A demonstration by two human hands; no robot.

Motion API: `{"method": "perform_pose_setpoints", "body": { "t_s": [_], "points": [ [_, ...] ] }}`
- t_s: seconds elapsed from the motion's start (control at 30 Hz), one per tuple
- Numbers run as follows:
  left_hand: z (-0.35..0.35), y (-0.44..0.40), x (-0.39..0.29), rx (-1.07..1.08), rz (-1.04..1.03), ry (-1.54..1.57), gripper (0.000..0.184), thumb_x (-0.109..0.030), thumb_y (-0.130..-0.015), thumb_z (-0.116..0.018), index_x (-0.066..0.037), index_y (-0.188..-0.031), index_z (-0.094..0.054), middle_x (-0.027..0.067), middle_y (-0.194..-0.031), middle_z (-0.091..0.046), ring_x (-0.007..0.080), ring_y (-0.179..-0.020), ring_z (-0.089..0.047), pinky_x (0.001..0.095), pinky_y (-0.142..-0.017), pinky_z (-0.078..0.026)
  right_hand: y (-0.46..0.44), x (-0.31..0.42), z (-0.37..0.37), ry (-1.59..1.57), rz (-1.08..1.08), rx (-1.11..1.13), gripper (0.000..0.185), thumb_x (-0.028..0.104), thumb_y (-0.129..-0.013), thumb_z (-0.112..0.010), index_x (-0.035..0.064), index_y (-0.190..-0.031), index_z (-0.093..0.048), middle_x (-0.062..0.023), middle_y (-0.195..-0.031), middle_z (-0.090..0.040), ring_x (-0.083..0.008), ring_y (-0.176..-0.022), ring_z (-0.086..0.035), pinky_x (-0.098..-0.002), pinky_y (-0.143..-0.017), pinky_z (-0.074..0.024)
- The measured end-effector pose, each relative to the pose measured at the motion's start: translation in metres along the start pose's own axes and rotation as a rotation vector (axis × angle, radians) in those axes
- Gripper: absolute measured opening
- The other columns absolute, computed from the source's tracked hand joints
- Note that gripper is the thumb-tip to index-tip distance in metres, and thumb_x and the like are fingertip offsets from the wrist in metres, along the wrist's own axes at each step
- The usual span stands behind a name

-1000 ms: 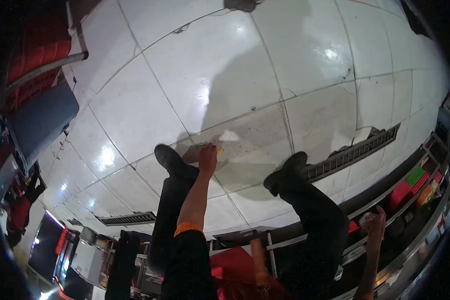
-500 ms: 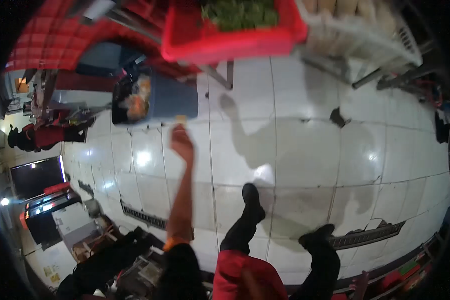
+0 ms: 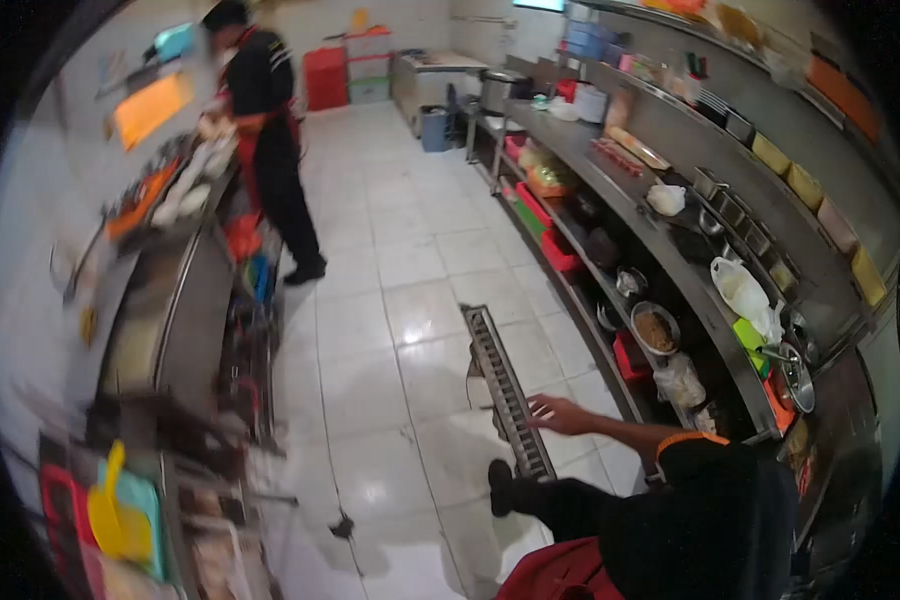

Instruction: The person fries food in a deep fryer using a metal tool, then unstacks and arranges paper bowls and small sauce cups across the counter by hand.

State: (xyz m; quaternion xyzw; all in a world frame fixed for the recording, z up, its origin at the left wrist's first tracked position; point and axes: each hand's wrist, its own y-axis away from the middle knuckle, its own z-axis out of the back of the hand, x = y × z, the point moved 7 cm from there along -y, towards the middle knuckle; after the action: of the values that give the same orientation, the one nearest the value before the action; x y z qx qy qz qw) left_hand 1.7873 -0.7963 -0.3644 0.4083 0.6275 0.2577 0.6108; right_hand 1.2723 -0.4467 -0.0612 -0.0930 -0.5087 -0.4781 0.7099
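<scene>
My right hand (image 3: pixel 558 414) reaches out from a black sleeve with orange trim. It holds nothing I can see, and its fingers are loosely spread. Behind it on the floor lies a metal drain grate (image 3: pixel 505 390), with a gap between hand and grate. My left hand is outside the picture. A shoe (image 3: pixel 500 487) of mine stands beside the grate's near end, and a red apron (image 3: pixel 560 572) shows at the bottom.
A steel counter (image 3: pixel 625 175) with shelves of bowls and bags runs along the right. At left stands a co-worker (image 3: pixel 270 120) by a food-laden counter. A yellow jug-like container (image 3: pixel 118 515) sits at lower left. A blue bin (image 3: pixel 435 128) stands far back.
The view has swung right and up, from the floor and red crate to the length of the kitchen. My left hand, earlier beside a bin with something small and yellowish, has left view.
</scene>
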Motion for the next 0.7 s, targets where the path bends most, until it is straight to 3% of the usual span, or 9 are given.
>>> {"method": "perform_pose_setpoints", "body": {
  "t_s": [0.1, 0.13, 0.17, 0.33, 0.43, 0.5, 0.57, 0.63, 0.7],
  "points": [
    [-0.258, 0.024, 0.042, 0.449, 0.26, -0.035, 0.08, -0.066, -0.089, -0.03, -0.002, -0.136, -0.035, 0.0128, -0.144, -0.033, 0.0293, -0.133, -0.031, 0.0483, -0.106, -0.029, -0.034, 0.154, 0.023, 0.274, 0.372, -0.095, 0.052, 0.03, -0.085, -0.064, 0.0084, -0.129, -0.048, -0.011, -0.129, -0.051, -0.029, -0.119, -0.048, -0.0373, -0.099, -0.0395],
    [-0.385, 0.098, 0.003, 0.521, 0.196, 0.032, 0.076, -0.07, -0.085, -0.033, -0.009, -0.127, -0.048, 0.012, -0.124, -0.053, 0.0237, -0.12, -0.047, 0.043, -0.099, -0.035, -0.047, 0.185, 0.027, 0.244, 0.71, -0.181, 0.059, 0.031, -0.082, -0.066, 0.0105, -0.134, -0.044, -0.0102, -0.136, -0.045, -0.0278, -0.125, -0.043, -0.0384, -0.104, -0.0341],
    [-0.506, 0.146, -0.024, 0.988, 0.186, 0.033, 0.084, -0.074, -0.084, -0.028, -0.01, -0.137, -0.035, 0.0084, -0.142, -0.035, 0.0218, -0.131, -0.031, 0.0408, -0.107, -0.023, -0.065, 0.204, 0.025, 0.195, 0.867, -0.121, 0.062, 0.042, -0.086, -0.06, 0.0098, -0.135, -0.042, -0.0121, -0.14, -0.039, -0.0268, -0.132, -0.034, -0.0425, -0.107, -0.0306],
    [-0.806, 0.304, -0.163, 1.382, 0.133, 0.178, 0.094, -0.075, -0.083, -0.029, -0.004, -0.144, -0.022, 0.0105, -0.149, -0.024, 0.0291, -0.134, -0.028, 0.0444, -0.112, -0.015, -0.261, 0.109, 0.171, 0.362, 0.433, -0.332, 0.064, 0.056, -0.09, -0.043, 0.0159, -0.14, -0.039, -0.013, -0.149, -0.026, -0.0266, -0.14, -0.017, -0.0497, -0.109, -0.0178],
    [-0.904, 0.375, -0.209, 1.222, -0.845, -0.374, 0.091, -0.072, -0.084, -0.03, -0.002, -0.142, -0.027, 0.0143, -0.149, -0.023, 0.0299, -0.137, -0.023, 0.0419, -0.112, -0.015, -0.354, 0.039, 0.25, -0.415, 0.102, -0.552, 0.057, 0.053, -0.092, -0.044, 0.0127, -0.132, -0.046, -0.0122, -0.146, -0.031, -0.0266, -0.134, -0.028, -0.0498, -0.103, -0.0293],
    [-0.976, 0.348, -0.168, 1.209, -1.77, -0.978, 0.082, -0.066, -0.089, -0.025, -0.004, -0.143, -0.026, 0.0186, -0.148, -0.024, 0.0321, -0.139, -0.02, 0.0499, -0.111, -0.011, -0.429, 0.03, 0.215, -1.628, 0.012, 0.187, 0.049, 0.044, -0.097, -0.039, 0.0083, -0.13, -0.045, -0.0054, -0.135, -0.045, -0.0249, -0.116, -0.049, -0.0437, -0.101, -0.0355],
    [-1.065, 0.304, -0.151, 1.25, -2.065, -0.574, 0.08, -0.063, -0.09, -0.028, -0.004, -0.143, -0.025, 0.02, -0.148, -0.023, 0.031, -0.139, -0.02, 0.0475, -0.112, -0.004, -0.407, 0.122, 0.31, -1.4, 0.454, 0.564, 0.061, 0.054, -0.092, -0.042, 0.0139, -0.138, -0.037, -0.007, -0.143, -0.037, -0.0262, -0.127, -0.039, -0.0438, -0.104, -0.0333],
    [-1.196, 0.237, -0.12, 0.374, -2.462, -1.795, 0.078, -0.058, -0.09, -0.037, -0.003, -0.143, -0.024, 0.0209, -0.147, -0.025, 0.032, -0.138, -0.023, 0.0478, -0.111, -0.004, -0.46, 0.03, 0.38, -1.132, 0.176, 0.094, 0.061, 0.053, -0.093, -0.04, 0.0171, -0.142, -0.031, -0.0072, -0.142, -0.038, -0.0269, -0.119, -0.048, -0.0423, -0.102, -0.0364],
    [-1.303, 0.22, -0.136, 1.05, -1.405, -1.035, 0.077, -0.049, -0.088, -0.051, -0.002, -0.142, -0.024, 0.0208, -0.145, -0.029, 0.0338, -0.134, -0.03, 0.0497, -0.109, -0.014, -0.423, 0.02, 0.499, -1.083, -0.12, -0.052, 0.059, 0.046, -0.092, -0.048, 0.018, -0.141, -0.03, -0.0072, -0.136, -0.043, -0.0249, -0.112, -0.054, -0.0412, -0.096, -0.043]
  ]
}}
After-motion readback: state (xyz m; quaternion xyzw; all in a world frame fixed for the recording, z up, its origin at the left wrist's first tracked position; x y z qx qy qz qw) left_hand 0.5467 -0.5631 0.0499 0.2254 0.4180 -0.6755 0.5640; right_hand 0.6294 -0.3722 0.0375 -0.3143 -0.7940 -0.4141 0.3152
